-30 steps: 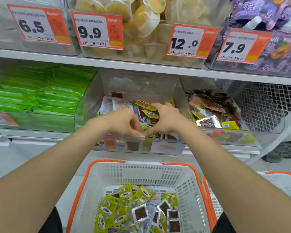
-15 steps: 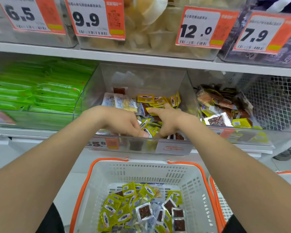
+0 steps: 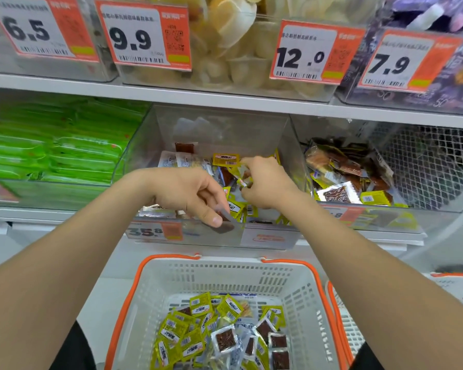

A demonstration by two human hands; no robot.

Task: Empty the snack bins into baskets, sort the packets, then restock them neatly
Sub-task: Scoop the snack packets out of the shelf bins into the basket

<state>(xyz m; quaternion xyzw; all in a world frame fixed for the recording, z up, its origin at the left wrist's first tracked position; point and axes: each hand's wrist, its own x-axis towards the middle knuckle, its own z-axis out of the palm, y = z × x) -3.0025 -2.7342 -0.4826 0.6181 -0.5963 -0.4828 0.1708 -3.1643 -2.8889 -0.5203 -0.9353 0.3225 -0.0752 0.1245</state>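
Inside the bin a packet has been raised, pinched by the right hand; a brown packet is gripped by the left hand; a basket is seen below.

2 forearms bare right to frame edge, left hand & right hand bare too. Black fabric garment at bottom L & R corners.

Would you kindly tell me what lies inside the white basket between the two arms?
The white basket holds a loose heap of yellow packets and clear packets with dark contents; its floor beneath them is covered.
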